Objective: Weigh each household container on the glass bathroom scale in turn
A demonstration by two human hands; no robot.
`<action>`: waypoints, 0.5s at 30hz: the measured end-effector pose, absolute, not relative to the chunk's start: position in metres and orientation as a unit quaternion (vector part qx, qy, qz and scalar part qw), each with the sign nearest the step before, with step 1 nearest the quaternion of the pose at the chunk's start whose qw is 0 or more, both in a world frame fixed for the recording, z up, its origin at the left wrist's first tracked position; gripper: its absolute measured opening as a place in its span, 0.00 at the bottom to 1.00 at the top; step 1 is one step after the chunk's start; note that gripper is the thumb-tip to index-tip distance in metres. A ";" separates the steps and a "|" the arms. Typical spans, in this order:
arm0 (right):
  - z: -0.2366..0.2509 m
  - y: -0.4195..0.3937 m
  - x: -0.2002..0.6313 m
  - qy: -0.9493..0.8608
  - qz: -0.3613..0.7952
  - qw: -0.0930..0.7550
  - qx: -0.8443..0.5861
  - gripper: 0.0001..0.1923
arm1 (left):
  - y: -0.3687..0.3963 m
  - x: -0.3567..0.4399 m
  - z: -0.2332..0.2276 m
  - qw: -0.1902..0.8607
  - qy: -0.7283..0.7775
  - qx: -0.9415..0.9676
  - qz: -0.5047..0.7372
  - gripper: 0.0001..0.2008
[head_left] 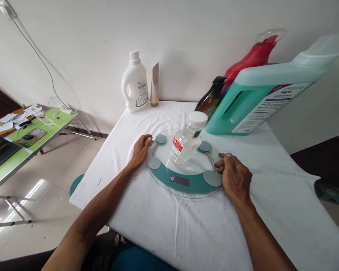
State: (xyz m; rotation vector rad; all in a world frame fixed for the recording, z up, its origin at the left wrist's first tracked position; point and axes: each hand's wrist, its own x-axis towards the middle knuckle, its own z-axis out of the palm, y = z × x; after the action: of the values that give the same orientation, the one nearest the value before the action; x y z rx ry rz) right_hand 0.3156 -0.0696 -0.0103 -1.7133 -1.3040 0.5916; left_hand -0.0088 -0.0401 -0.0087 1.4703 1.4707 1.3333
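Note:
A round glass bathroom scale (169, 177) with a green band, grey pads and a small dark display lies on the white-covered table. On top of it stands a clear plastic bottle (188, 145) with a white cap and a red-and-white label, apparently leaning to the right. My left hand (142, 149) is closed at the scale's left rim, its fingertips partly hidden. At the right rim, my right hand (235, 177) has its thumb and curled fingers on the glass edge. Neither hand touches the bottle.
Along the wall stand a white detergent bottle (135, 84), a beige tube (154, 86), a dark pump bottle (211, 98), a red bottle (247, 60) and a large green jug (231, 101). A green table (52, 126) with papers and a laptop is at left.

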 end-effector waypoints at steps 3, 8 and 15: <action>-0.010 -0.070 0.315 -0.523 0.237 0.441 -0.690 0.35 | -0.040 -0.009 -0.008 0.332 0.564 0.562 0.505 0.21; -0.009 -0.070 0.314 -0.522 0.240 0.443 -0.688 0.35 | -0.040 -0.010 -0.007 0.327 0.568 0.564 0.503 0.24; -0.010 -0.070 0.315 -0.525 0.241 0.450 -0.681 0.36 | -0.069 0.000 0.051 0.272 0.537 0.572 0.557 0.34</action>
State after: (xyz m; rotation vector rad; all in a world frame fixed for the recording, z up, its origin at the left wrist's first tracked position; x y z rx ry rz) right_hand 0.3152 -0.0700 -0.0096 -1.6841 -1.2990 0.5964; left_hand -0.0003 -0.0694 0.0507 1.5385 1.4463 1.4994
